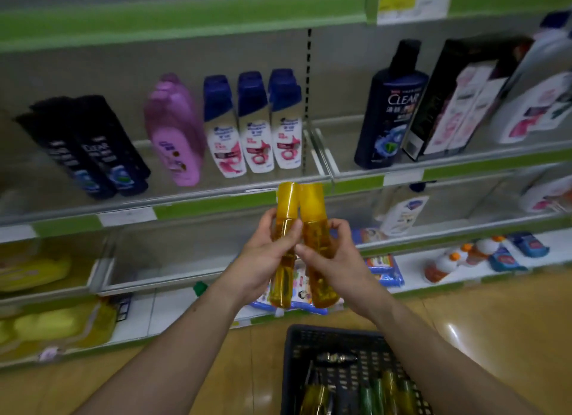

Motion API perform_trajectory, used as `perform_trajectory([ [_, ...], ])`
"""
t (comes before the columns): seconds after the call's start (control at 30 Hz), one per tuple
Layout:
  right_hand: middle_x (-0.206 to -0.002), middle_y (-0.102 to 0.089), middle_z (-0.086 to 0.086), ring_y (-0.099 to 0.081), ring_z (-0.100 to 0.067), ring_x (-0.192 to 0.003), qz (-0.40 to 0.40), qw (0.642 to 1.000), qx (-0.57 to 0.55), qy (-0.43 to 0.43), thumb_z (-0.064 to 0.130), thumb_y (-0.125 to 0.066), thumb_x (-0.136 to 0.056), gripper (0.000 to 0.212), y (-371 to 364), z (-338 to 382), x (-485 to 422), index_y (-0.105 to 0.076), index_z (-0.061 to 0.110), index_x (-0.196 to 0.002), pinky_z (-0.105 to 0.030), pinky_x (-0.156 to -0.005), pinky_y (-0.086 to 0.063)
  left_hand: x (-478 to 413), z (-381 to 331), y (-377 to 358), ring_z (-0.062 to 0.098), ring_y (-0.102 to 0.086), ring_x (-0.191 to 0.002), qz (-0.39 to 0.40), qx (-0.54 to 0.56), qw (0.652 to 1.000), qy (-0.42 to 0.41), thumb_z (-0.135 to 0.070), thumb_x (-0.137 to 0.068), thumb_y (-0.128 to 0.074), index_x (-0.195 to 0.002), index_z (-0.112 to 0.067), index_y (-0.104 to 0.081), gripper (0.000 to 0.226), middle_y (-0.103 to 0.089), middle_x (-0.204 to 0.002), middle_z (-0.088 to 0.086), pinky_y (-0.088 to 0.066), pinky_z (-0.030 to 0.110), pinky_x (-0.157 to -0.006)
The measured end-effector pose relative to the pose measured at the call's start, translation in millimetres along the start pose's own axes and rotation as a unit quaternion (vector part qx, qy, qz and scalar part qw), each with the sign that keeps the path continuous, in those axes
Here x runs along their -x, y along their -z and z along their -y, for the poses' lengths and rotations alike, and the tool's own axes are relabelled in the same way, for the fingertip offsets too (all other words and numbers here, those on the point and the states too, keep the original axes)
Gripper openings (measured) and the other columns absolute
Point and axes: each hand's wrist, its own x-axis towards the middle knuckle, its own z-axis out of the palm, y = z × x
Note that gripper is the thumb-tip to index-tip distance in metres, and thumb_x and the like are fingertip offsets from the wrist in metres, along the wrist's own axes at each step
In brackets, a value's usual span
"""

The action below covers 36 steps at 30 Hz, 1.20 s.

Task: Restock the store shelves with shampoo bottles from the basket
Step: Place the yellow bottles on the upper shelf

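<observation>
While the two yellow bottles stand upright, caps up and sides touching, the left grip (266,253) wraps its fingers round the left bottle (286,204) at mid-height and the right grip (335,256) holds the right bottle (313,207) likewise. Their caps reach the shelf rail (216,204), so the shelf lies straight ahead. Both forearms converge forward, equally near. The basket (309,332) sits below with more bottles.
</observation>
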Motion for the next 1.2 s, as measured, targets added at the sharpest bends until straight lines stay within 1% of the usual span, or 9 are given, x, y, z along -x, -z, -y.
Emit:
perform_trajectory([
  [0.1, -0.117, -0.069, -0.002, -0.071, -0.010, -0.100, 0.037, 0.999, 0.024, 0.012, 0.018, -0.074, -0.088, 0.055, -14.8, 16.9, -4.9, -0.034, 0.024, -0.126, -0.020, -0.072, -0.057, 4.9, -26.5, 1.0, 0.026, -0.069, -0.111, -0.014, 0.031, 0.999, 0.020, -0.054, -0.101, -0.034, -0.129, -0.019, -0.060, 0.052, -0.071, -0.121, 0.013, -0.054, 0.044, -0.094],
  [0.2, -0.125, -0.065, -0.002, -0.068, -0.011, -0.109, 0.078, 0.997, 0.002, 0.024, 0.019, -0.072, -0.089, 0.057, -23.7, 40.1, -14.8, -0.030, 0.029, -0.127, -0.033, -0.084, -0.060, 7.9, -57.4, 9.6, 0.032, -0.062, -0.122, -0.016, 0.074, 0.997, -0.001, -0.048, -0.107, -0.019, -0.137, -0.014, -0.055, 0.057, -0.066, -0.129, 0.017, -0.049, 0.046, -0.100],
  [0.37, -0.127, -0.062, -0.001, -0.069, -0.008, -0.106, 0.092, 0.992, 0.005, 0.088, 0.012, -0.071, -0.089, 0.054, -41.1, 88.3, -29.0, -0.033, 0.028, -0.124, -0.029, -0.078, -0.059, 20.5, -113.4, 16.9, 0.030, -0.058, -0.128, -0.016, 0.045, 0.998, -0.044, -0.033, -0.107, -0.036, -0.144, -0.020, -0.046, 0.041, -0.062, -0.137, 0.012, -0.041, 0.054, -0.110],
  [0.6, -0.124, -0.063, 0.004, -0.068, -0.009, -0.110, 0.077, 0.980, 0.047, 0.177, 0.035, -0.083, -0.068, 0.071, -70.6, 159.2, -35.6, -0.037, 0.031, -0.123, -0.044, -0.093, -0.058, 39.4, -192.3, 9.9, 0.021, -0.069, -0.109, -0.083, -0.046, 0.982, -0.164, -0.033, -0.095, -0.055, -0.134, -0.024, -0.053, 0.040, -0.072, -0.121, 0.003, -0.058, 0.040, -0.086],
  [0.73, -0.123, -0.064, 0.004, -0.066, -0.012, -0.113, 0.070, 0.973, 0.056, 0.212, 0.045, -0.086, -0.067, 0.069, -84.8, 193.6, -36.4, -0.043, 0.034, -0.120, -0.044, -0.094, -0.058, 51.2, -229.2, 4.9, 0.017, -0.070, -0.107, -0.076, -0.042, 0.981, -0.173, -0.036, -0.100, -0.049, -0.127, -0.028, -0.055, 0.029, -0.072, -0.119, -0.001, -0.060, 0.038, -0.082],
  [0.87, -0.118, -0.070, 0.001, -0.069, -0.015, -0.109, 0.095, 0.971, -0.002, 0.217, 0.029, -0.080, -0.073, 0.061, -99.4, 225.8, -36.9, -0.050, 0.025, -0.126, -0.042, -0.092, -0.059, 53.1, -261.6, -1.4, 0.024, -0.069, -0.111, -0.078, -0.072, 0.978, -0.181, -0.054, -0.082, -0.064, -0.133, -0.025, -0.054, 0.059, -0.072, -0.120, 0.002, -0.056, 0.051, -0.093],
  [1.03, -0.121, -0.071, 0.005, -0.067, -0.013, -0.114, 0.133, 0.966, -0.047, 0.217, 0.016, -0.064, -0.094, 0.036, -111.1, 261.4, -42.9, -0.058, 0.032, -0.126, -0.034, -0.090, -0.058, 41.0, -298.7, -4.5, 0.023, -0.070, -0.106, -0.101, -0.068, 0.972, -0.202, -0.037, -0.070, -0.079, -0.139, -0.014, -0.038, 0.084, -0.068, -0.120, 0.008, -0.060, 0.043, -0.086],
  [1.13, -0.116, -0.072, 0.000, -0.069, -0.017, -0.107, 0.105, 0.972, -0.038, 0.209, 0.021, -0.064, -0.096, 0.036, -115.5, 277.6, -53.9, -0.055, 0.026, -0.131, -0.039, -0.090, -0.057, 30.8, -318.9, -6.6, 0.023, -0.071, -0.098, -0.108, -0.053, 0.971, -0.207, -0.032, -0.088, -0.070, -0.137, -0.010, -0.038, 0.063, -0.068, -0.111, 0.010, -0.061, 0.041, -0.076],
  [1.2, -0.113, -0.072, -0.001, -0.071, -0.012, -0.094, 0.083, 0.976, -0.024, 0.202, 0.025, -0.071, -0.091, 0.051, -117.9, 288.0, -61.6, -0.045, 0.022, -0.135, -0.031, -0.079, -0.057, 24.7, -331.9, -7.1, 0.020, -0.073, -0.093, -0.095, -0.055, 0.971, -0.214, -0.033, -0.097, -0.059, -0.133, -0.012, -0.050, 0.043, -0.074, -0.102, 0.005, -0.061, 0.041, -0.075],
])
